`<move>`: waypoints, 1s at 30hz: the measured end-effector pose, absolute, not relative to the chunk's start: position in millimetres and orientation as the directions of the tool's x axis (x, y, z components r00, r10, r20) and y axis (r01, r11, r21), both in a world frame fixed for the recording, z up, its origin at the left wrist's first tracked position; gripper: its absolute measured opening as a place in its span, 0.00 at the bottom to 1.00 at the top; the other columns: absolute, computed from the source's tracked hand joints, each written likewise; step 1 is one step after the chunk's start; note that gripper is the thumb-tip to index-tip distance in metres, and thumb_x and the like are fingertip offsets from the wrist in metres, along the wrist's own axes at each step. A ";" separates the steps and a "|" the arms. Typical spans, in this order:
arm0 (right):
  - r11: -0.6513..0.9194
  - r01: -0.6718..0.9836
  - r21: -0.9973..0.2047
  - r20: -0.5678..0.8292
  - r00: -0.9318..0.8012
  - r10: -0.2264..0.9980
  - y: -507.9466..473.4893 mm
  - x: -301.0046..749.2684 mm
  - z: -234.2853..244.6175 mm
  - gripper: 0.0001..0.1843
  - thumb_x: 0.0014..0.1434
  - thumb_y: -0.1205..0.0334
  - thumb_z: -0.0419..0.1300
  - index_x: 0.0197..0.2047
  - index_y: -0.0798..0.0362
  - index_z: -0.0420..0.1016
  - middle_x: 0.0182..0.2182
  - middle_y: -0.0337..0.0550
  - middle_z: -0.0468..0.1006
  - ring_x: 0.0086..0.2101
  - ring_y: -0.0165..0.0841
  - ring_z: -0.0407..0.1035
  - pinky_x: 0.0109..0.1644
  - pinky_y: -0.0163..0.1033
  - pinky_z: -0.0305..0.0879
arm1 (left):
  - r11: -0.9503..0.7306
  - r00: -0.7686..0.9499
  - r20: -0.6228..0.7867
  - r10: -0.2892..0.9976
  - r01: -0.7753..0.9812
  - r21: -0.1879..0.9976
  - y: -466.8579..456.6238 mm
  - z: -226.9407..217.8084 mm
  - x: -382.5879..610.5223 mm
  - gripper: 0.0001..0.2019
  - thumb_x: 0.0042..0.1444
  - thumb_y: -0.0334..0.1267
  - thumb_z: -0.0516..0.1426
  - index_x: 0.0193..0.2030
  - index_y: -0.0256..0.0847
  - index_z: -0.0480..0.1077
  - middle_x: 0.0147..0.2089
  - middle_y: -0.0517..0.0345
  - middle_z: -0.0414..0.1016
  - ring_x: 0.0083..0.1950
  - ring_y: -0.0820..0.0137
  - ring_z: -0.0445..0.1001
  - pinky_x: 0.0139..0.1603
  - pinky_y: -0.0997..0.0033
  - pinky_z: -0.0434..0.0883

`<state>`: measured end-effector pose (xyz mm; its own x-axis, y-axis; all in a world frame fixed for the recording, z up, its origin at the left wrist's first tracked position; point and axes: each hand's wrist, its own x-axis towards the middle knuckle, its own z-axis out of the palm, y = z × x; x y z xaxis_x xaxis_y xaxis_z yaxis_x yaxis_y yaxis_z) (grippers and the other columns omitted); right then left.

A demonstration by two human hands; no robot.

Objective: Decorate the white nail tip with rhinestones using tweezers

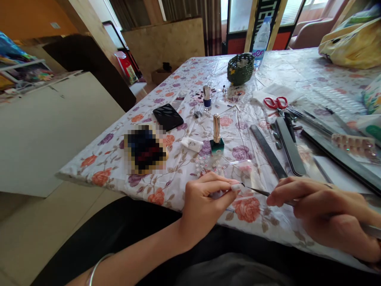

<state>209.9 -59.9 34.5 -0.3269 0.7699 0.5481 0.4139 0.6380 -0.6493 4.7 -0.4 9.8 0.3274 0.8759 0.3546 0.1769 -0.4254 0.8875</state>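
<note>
My left hand (205, 206) is closed above the near table edge, thumb and index finger pinched together. A small dark piece (243, 184) sits at those fingertips; it is too small to name. My right hand (324, 210) grips a thin pointed tool (258, 191), its tip reaching the dark piece. Whether this tool is a fine brush or tweezers I cannot tell. Just beyond my left hand stand a green nail polish bottle (217, 146) with a gold cap and a small white tube (192, 144). A clear plastic piece (242, 165) lies close to the fingertips.
Past my right hand lie a nail file (268, 151), a grey buffer (288, 147), red scissors (276, 103) and a long black case (342, 159). Farther back are a blue polish bottle (207, 99), a green basket (240, 69) and a water bottle (262, 41). A phone (145, 149) lies left.
</note>
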 end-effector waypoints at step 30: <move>0.701 0.327 -0.634 0.617 -0.332 0.713 -58.9 208.7 28.4 0.12 0.65 0.58 0.46 0.34 0.49 0.68 0.33 0.45 0.79 0.34 0.35 0.75 0.37 0.38 0.72 | -0.460 0.348 0.379 0.858 0.189 0.867 0.0 12.7 4.4 0.07 0.46 0.24 0.63 0.27 0.41 0.78 0.31 0.56 0.81 0.32 0.68 0.78 0.37 0.70 0.76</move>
